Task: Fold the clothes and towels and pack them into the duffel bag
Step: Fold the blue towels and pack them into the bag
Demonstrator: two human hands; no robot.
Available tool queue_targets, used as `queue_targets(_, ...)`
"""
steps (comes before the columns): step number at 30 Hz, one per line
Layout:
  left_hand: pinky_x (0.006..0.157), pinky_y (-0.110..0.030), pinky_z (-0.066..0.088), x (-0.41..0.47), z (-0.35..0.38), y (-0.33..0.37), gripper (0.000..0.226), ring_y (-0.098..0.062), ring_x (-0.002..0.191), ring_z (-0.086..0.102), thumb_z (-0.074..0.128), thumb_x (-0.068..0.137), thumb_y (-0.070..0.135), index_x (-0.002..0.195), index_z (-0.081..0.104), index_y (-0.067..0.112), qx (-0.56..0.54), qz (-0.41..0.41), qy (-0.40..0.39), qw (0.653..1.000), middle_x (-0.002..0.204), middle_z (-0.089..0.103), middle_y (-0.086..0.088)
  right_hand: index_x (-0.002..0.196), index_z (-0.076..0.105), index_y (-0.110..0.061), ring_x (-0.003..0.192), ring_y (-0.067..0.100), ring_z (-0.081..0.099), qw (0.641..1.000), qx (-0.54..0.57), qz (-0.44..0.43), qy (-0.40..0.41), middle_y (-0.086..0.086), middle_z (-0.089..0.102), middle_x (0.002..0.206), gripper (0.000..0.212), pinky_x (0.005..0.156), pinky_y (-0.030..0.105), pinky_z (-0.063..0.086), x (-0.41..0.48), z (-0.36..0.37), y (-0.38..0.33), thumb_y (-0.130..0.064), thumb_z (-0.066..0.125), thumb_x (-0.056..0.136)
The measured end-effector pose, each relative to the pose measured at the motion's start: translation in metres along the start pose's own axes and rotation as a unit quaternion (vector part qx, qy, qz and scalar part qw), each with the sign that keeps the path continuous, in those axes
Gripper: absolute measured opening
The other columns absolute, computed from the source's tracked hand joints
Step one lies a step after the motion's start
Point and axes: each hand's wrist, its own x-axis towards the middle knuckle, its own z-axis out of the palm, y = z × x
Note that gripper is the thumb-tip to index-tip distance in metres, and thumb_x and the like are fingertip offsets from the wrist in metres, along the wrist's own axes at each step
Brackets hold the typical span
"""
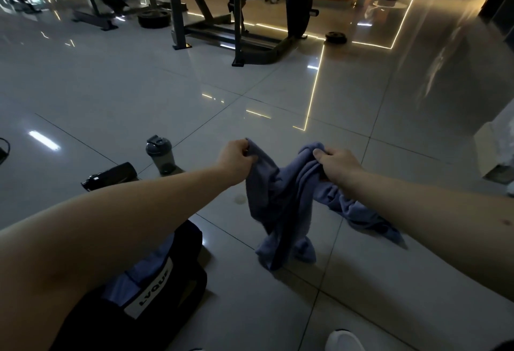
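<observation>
A blue towel [281,200] hangs crumpled between my two hands above the tiled floor, its lower end touching the tiles. My left hand [236,155] pinches one upper edge of it. My right hand [335,162] grips another bunched part, and more cloth trails down to the right under my forearm. The black duffel bag [178,286] lies open at the lower left, partly hidden by my left arm, with blue fabric [144,270] inside and a white label on its rim.
A grey shaker bottle [160,154] stands on the floor left of my hands, and a black bottle [111,175] lies beside it. A weight bench rack [236,16] and weight plates [336,37] stand farther back. A white shoe [343,341] shows at the bottom edge.
</observation>
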Motion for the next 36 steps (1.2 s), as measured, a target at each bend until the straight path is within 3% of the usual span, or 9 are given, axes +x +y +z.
queue_targets(8, 0.055, -0.021, 0.033, 0.006, -0.011, 0.011, 0.016, -0.008, 0.064, 0.046, 0.046, 0.104, 0.015, 0.089, 0.049, 0.010, -0.010, 0.032, 0.084, 0.996, 0.072, 0.049, 0.000, 0.081, 0.066, -0.014, 0.087, 0.035, 0.066, 0.999, 0.008, -0.008, 0.034, 0.011, 0.066, 0.083, 0.019, 0.074, 0.045, 0.057, 0.008, -0.001, -0.004, -0.029, 0.062, 0.093)
queue_targets(11, 0.055, -0.023, 0.032, 0.006, -0.012, 0.015, 0.025, -0.010, 0.064, 0.046, 0.047, 0.103, 0.016, 0.078, 0.045, 0.016, -0.012, 0.037, 0.094, 0.995, 0.071, 0.048, 0.001, 0.088, 0.065, -0.007, 0.083, 0.034, 0.063, 0.992, 0.113, 0.048, 0.036, 0.017, 0.063, 0.086, 0.012, 0.063, 0.039, 0.054, 0.008, -0.002, -0.005, -0.018, 0.064, 0.086)
queue_targets(14, 0.057, -0.025, 0.036, 0.007, -0.012, 0.018, 0.027, -0.010, 0.065, 0.047, 0.051, 0.102, 0.018, 0.076, 0.045, 0.017, -0.048, 0.049, 0.096, 0.993, 0.071, 0.049, 0.001, 0.099, 0.067, -0.005, 0.078, 0.030, 0.063, 0.984, 0.160, 0.074, 0.013, 0.019, 0.063, 0.089, 0.034, 0.059, 0.036, 0.050, 0.007, -0.004, -0.008, -0.030, 0.068, 0.076)
queue_targets(19, 0.059, -0.015, 0.037, 0.006, -0.024, 0.024, 0.024, -0.006, 0.066, 0.048, 0.055, 0.100, 0.019, 0.077, 0.047, 0.020, -0.072, 0.086, 0.117, 0.987, 0.072, 0.049, 0.004, 0.104, 0.069, -0.005, 0.077, 0.024, 0.068, 0.981, -0.014, 0.104, -0.162, 0.021, 0.071, 0.096, 0.037, 0.067, 0.034, 0.054, -0.001, -0.020, -0.014, -0.039, 0.071, 0.089)
queue_targets(23, 0.059, -0.008, 0.038, 0.004, -0.030, 0.026, 0.012, -0.003, 0.069, 0.047, 0.052, 0.100, 0.012, 0.090, 0.049, 0.016, -0.076, 0.088, 0.156, 0.981, 0.077, 0.048, 0.004, 0.109, 0.067, -0.002, 0.088, 0.032, 0.070, 0.987, -0.100, 0.117, -0.056, 0.022, 0.072, 0.101, 0.029, 0.079, 0.042, 0.058, 0.008, -0.024, -0.002, -0.028, 0.067, 0.096)
queue_targets(27, 0.057, -0.007, 0.039, 0.005, -0.033, 0.027, 0.007, -0.007, 0.068, 0.045, 0.049, 0.102, 0.015, 0.097, 0.050, 0.009, -0.084, 0.095, 0.169, 0.978, 0.079, 0.047, 0.001, 0.111, 0.065, -0.002, 0.093, 0.033, 0.067, 0.992, 0.044, 0.113, 0.021, 0.021, 0.069, 0.107, 0.024, 0.075, 0.040, 0.059, 0.019, -0.033, 0.004, -0.020, 0.061, 0.097)
queue_targets(31, 0.058, -0.005, 0.040, 0.001, -0.031, 0.030, 0.011, -0.003, 0.074, 0.053, 0.054, 0.102, 0.023, 0.104, 0.052, 0.012, -0.099, 0.098, 0.144, 0.980, 0.084, 0.055, 0.005, 0.094, 0.063, -0.004, 0.079, 0.025, 0.057, 0.980, 0.173, 0.096, -0.037, 0.015, 0.058, 0.086, 0.023, 0.070, 0.036, 0.050, 0.017, -0.042, -0.003, -0.023, 0.051, 0.098)
queue_targets(34, 0.063, -0.009, 0.041, -0.003, -0.029, 0.032, 0.015, -0.001, 0.082, 0.057, 0.057, 0.101, 0.030, 0.107, 0.053, 0.017, -0.098, 0.097, 0.123, 0.983, 0.090, 0.059, 0.011, 0.113, 0.067, 0.000, 0.086, 0.030, 0.062, 0.980, 0.021, 0.122, -0.158, 0.019, 0.066, 0.097, 0.053, 0.070, 0.039, 0.053, 0.016, -0.044, -0.001, -0.050, 0.055, 0.097)
queue_targets(36, 0.060, -0.007, 0.041, -0.003, -0.029, 0.032, 0.014, -0.001, 0.080, 0.057, 0.056, 0.102, 0.029, 0.107, 0.052, 0.017, -0.094, 0.097, 0.127, 0.983, 0.089, 0.059, 0.011, 0.118, 0.066, -0.001, 0.087, 0.030, 0.064, 0.970, -0.060, 0.148, -0.184, 0.019, 0.069, 0.105, 0.052, 0.069, 0.037, 0.053, 0.016, -0.042, 0.005, -0.046, 0.066, 0.092)
